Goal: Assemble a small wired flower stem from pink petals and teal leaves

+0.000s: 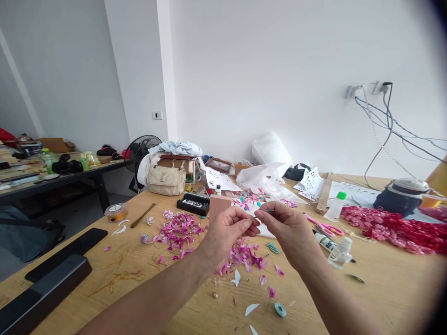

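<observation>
Above the middle of the table, my left hand (228, 230) and my right hand (286, 225) meet fingertip to fingertip, both closed in a pinch. Between them is a thin greenish strand (268, 211), partly hidden by the fingers; its exact kind is too small to make out. Pink-purple petals (183, 231) lie in loose heaps under and beside my left hand. A small teal leaf-like piece (274, 248) rests below my right hand. Nearer me are a round teal spool (280, 310) and white petal-shaped pieces (251, 309).
Pink-handled scissors (324, 227), a white tube (324, 241), a clear bottle (340, 253) and a green-capped bottle (335, 207) stand or lie at right, near red-pink strands (394, 230). A black tray (193, 204) sits behind; a phone (66, 254) lies left.
</observation>
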`<state>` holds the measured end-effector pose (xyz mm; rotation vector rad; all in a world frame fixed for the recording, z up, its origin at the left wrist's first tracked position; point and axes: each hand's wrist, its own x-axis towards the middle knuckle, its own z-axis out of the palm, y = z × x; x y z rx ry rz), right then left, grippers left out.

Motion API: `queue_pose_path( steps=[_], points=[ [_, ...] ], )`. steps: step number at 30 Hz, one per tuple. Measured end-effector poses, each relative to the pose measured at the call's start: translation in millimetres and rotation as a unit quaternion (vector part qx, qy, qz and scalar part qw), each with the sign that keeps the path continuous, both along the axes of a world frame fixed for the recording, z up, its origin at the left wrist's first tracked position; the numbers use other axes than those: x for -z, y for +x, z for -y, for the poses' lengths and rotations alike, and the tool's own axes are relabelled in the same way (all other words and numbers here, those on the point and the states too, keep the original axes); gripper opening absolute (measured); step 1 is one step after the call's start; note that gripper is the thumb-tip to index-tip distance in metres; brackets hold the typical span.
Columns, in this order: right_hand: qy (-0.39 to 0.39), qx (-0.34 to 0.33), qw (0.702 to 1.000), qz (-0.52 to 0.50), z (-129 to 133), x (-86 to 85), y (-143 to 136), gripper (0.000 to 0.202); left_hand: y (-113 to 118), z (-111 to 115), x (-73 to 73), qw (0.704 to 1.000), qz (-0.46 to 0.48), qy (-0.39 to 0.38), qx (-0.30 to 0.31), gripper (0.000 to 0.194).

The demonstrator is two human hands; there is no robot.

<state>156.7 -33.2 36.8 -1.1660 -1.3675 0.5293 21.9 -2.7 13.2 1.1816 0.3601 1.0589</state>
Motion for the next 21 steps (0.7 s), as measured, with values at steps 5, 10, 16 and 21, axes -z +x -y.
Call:
queue_pose_path(
  steps=[5,10,16,21],
  points=[
    [-0.007,0.038,0.996,0.078,-5.1,-3.0,12.1,0.020,7.6,-7.0,-4.0,0.995,0.021,-0.063,0.075,0.016],
    [-0.040,0.067,0.983,0.167,-2.9,-5.4,21.5,0.020,13.8,-16.9,-6.1,0.992,-0.013,-0.055,0.110,0.019],
    [-0.079,0.052,0.965,0.245,-1.4,-16.0,25.9,0.022,19.6,-28.5,-8.6,0.988,-0.101,-0.006,0.114,0.023],
    [-0.107,0.063,0.950,0.288,0.3,-25.4,25.0,0.025,23.4,-32.4,-11.6,0.982,-0.135,0.008,0.132,0.028]
  ],
)
